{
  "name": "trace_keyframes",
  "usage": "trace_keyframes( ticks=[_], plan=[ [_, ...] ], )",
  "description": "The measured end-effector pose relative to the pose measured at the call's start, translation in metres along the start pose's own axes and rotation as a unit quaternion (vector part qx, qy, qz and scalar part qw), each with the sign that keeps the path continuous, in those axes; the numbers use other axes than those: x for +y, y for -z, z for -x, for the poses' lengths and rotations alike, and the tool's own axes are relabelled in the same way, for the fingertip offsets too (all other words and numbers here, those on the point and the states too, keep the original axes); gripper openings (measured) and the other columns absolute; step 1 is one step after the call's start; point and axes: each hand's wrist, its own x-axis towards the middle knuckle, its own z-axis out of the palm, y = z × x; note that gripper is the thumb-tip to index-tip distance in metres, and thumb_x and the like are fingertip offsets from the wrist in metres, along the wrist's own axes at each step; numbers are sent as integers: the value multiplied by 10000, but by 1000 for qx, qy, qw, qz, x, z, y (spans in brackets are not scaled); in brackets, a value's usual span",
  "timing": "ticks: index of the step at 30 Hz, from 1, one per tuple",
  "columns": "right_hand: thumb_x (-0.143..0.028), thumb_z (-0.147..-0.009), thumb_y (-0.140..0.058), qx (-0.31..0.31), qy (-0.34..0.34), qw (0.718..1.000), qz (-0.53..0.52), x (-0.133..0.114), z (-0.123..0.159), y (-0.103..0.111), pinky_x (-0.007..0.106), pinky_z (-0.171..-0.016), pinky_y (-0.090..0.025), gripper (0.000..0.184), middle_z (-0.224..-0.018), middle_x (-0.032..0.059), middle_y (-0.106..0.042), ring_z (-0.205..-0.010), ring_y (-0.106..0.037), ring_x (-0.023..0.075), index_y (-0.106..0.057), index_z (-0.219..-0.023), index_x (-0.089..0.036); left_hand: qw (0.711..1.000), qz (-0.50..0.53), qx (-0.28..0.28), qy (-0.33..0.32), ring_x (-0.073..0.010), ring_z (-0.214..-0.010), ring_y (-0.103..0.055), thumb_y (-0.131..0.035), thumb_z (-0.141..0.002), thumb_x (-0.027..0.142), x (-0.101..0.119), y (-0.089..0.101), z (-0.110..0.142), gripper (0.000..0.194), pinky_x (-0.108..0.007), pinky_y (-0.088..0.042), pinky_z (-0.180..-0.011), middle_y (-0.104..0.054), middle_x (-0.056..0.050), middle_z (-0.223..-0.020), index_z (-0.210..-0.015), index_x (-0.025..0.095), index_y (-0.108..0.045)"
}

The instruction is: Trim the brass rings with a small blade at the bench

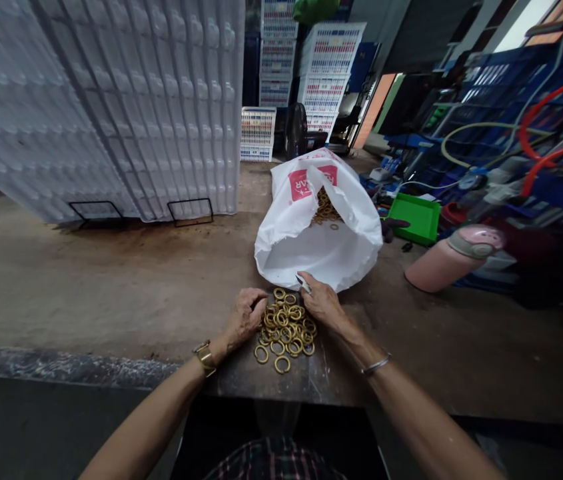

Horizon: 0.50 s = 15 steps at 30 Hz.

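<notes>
A loose pile of brass-coloured metal rings (286, 327) lies on the wooden table between my two hands. My left hand (247, 316) rests at the pile's left edge, fingers curled in; whatever they hold, if anything, is hidden. On the right, my right hand (322, 301) is closed around a small pale tool with a dark pointed tip (303, 283), too small to name exactly. Just beyond the hands lies a white sack (306, 257), its mouth open towards me. More rings (326, 205) are heaped deep inside it.
Tall stacked translucent ribbed trays (176, 120) stand at the back left, by black wire stands (190, 212). A pink bottle (441, 267) and a green tray (415, 217) are on the right. White crates (331, 53) are piled behind. Red hose (536, 160) hangs at far right.
</notes>
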Motion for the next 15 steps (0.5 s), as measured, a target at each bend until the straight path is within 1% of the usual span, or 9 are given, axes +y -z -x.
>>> trace_keyframes(
  ticks=[2, 4, 6, 7, 9, 11, 15],
  plan=[
    [-234, -812, -407, -6, 6, 1000, -12, -2, 2, -1, 226, -594, -347, 303, -791, 26, -651, -660, -565, 155, -534, -1087, -217, 999, -29, -34, -6, -185, -885, -539, -440, -833, 220, 4, -1, -9, 201, -338, -414, -818, -640, -68, -910, -918, 170, -616],
    [-254, -831, -386, -21, 17, 1000, -8, -2, 4, -2, 218, -571, -335, 223, -723, 19, -628, -635, -547, 145, -574, -940, -204, 995, -61, -79, -26, -193, -922, -525, -426, -840, 229, 8, -3, -19, 228, -348, -399, -837, -631, -66, -957, -977, 184, -603],
    [-243, -836, -380, -36, 34, 999, 12, -3, 5, -3, 212, -592, -336, 212, -743, 28, -620, -672, -546, 139, -587, -832, -192, 987, -96, -119, -44, -205, -969, -507, -414, -843, 240, 13, -6, -27, 261, -364, -386, -857, -614, -77, -1020, -1037, 185, -580],
    [-237, -837, -382, -41, 41, 998, 25, -3, 6, -3, 210, -612, -340, 215, -775, 35, -620, -703, -550, 138, -590, -809, -189, 983, -115, -135, -49, -213, -990, -497, -412, -842, 247, 15, -8, -31, 279, -374, -381, -864, -601, -86, -1053, -1066, 180, -565],
    [-244, -841, -390, -48, 42, 996, 57, -5, 5, -3, 213, -649, -345, 217, -834, 48, -617, -760, -556, 142, -599, -820, -189, 973, -152, -166, -56, -231, -1022, -480, -412, -837, 263, 18, -10, -37, 310, -395, -376, -867, -579, -100, -1103, -1104, 175, -543],
    [-283, -835, -418, -55, 25, 994, 89, -9, 5, -4, 222, -658, -347, 208, -867, 56, -614, -794, -563, 157, -604, -876, -198, 963, -178, -194, -64, -247, -1030, -472, -411, -834, 280, 20, -11, -40, 317, -413, -375, -857, -574, -101, -1115, -1105, 182, -543],
    [-346, -813, -463, -64, -8, 990, 122, -17, 2, -5, 241, -658, -356, 251, -933, 69, -608, -853, -573, 190, -582, -991, -215, 954, -175, -225, -89, -242, -1034, -475, -377, -851, 286, 18, -6, -38, 311, -414, -366, -871, -585, -86, -1106, -1080, 196, -568]
  ],
)
